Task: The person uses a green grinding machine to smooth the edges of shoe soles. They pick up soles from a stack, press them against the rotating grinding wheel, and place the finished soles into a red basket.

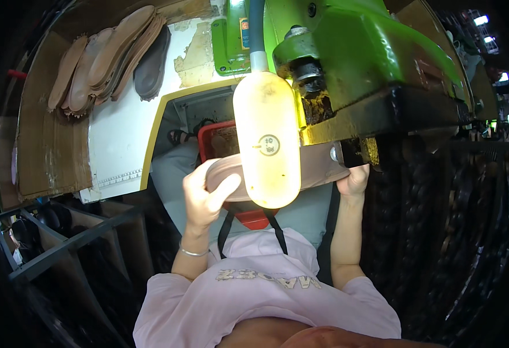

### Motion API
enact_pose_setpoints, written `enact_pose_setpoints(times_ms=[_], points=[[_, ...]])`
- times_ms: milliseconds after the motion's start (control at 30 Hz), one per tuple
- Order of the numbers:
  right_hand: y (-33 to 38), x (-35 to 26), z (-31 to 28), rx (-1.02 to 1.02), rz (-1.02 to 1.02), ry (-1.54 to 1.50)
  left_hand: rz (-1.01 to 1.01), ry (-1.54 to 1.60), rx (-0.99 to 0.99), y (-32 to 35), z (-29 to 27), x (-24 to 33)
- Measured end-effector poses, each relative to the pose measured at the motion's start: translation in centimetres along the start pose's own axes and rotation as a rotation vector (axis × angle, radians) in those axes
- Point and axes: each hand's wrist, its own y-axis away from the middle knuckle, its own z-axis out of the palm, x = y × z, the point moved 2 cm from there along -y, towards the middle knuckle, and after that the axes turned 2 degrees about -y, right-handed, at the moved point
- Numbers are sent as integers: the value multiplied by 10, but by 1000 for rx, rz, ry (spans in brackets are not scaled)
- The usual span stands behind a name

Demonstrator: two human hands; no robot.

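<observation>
A brownish-pink shoe sole (319,168) lies crosswise in front of me, and a glowing lamp (266,116) hides its middle. At its left end my left hand (204,194) is closed on the rim, thumb on the near face. My right hand (354,180) grips the right end, its fingers partly hidden behind the sole and the machine. That end touches or nearly touches a small round metal part (334,153) under the head of a green machine (370,52); I cannot tell which.
Tan soles (121,49) and a dark grey sole (153,64) lie on the white tabletop (112,145), beside a cardboard sheet (54,156). Below the table opening sits a red bin (203,142). A metal rack (75,240) stands at lower left; dark stacked items (417,220) fill the right.
</observation>
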Motion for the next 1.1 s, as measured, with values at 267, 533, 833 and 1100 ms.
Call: enact_pose_setpoints(times_ms=[267,533,833,1100], points=[[4,4,56,-107,58,74,-321,300,145,60,-42,-28],[-10,-3,101,-164,-60,188,-192,-64,-338,29,18,-20],[116,27,49,-166,370,429,39,-92,-148,-10,69,-37],[171,6,-40,132,350,190,12,-237,-82,14,57,-37]])
